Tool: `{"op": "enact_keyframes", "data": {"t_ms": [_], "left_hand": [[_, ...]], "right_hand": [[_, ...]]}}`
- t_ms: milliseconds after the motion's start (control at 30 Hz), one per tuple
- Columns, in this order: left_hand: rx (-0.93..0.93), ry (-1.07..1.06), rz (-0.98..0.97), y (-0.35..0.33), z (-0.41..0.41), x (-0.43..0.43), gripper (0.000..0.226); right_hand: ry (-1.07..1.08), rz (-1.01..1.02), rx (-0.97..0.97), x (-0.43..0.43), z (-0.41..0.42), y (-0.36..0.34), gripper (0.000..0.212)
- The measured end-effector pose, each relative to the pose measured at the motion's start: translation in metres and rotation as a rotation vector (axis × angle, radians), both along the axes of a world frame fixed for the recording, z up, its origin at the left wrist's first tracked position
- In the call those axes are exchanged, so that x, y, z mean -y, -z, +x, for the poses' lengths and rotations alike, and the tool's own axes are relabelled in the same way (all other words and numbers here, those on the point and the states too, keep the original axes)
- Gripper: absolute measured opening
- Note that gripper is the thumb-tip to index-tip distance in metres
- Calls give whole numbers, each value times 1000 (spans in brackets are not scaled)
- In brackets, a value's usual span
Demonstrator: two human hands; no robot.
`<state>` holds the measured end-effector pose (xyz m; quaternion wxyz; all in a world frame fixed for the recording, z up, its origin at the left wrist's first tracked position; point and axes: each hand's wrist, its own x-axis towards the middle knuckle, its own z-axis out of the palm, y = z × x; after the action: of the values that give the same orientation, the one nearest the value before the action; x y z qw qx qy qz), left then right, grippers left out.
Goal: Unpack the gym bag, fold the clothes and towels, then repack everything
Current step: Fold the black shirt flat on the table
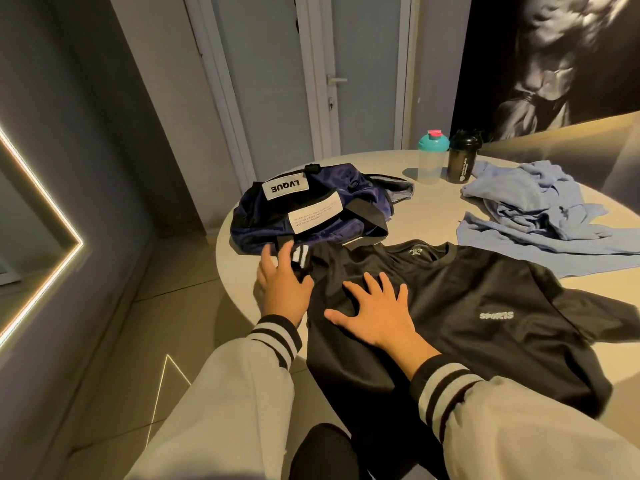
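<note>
On the round table (433, 216) a black T-shirt (485, 289) is lying face up, showing "SPORTS" in white letters (496, 315) on the chest and the same word, small, on the neck label (414, 251). Just beyond its collar a navy and black gym bag (311, 209) is slumping on its side, carrying a white patch (284, 188) that reads "LVQUE" upside down from this view. A larger white label (315, 216) below it is bearing fine print too small to read. What the bag is holding cannot be told.

Two shaker bottles are standing at the far side. The clear one (430, 161) is wearing a teal lid with a red flip cap. The black one (462, 161) is showing white print that stays illegible. Neither is revealing its contents. A heap of light blue towels (526, 206) is lying crumpled to their right, touching the shirt's far shoulder.

The left hand (282, 285) is pinching the shirt's sleeve (300, 256), which has white stripes, between thumb and fingers, right at the table's left rim. The right hand (377, 313) is pressing flat on the shirt's chest, fingers spread and holding nothing.

The shirt's lower part is hanging over the near edge toward the person. Bare tabletop is showing between the bag and the towels, in front of the shakers.
</note>
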<state>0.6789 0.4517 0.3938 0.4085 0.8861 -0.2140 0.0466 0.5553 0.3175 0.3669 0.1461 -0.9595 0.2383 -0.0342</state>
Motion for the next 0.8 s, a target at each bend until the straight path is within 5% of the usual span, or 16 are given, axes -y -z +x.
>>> {"op": "enact_keyframes", "data": {"t_ms": [67, 167, 267, 367, 533, 800], "left_hand": [[-157, -151, 173, 12, -6, -6, 74], [-169, -109, 247, 25, -12, -8, 68], [-251, 69, -3, 18, -22, -2, 44], [-374, 246, -296, 8, -43, 3, 44], [-427, 233, -531, 8, -59, 5, 40], [27, -150, -664, -11, -51, -19, 24]], "right_hand": [[21, -1, 36, -1, -1, 3, 82], [41, 7, 89, 0, -2, 6, 68], [26, 10, 152, 1, -5, 8, 63], [12, 50, 212, 3, -9, 7, 66], [45, -34, 182, 0, -25, 4, 64], [46, 44, 62, 0, -30, 0, 77]]}}
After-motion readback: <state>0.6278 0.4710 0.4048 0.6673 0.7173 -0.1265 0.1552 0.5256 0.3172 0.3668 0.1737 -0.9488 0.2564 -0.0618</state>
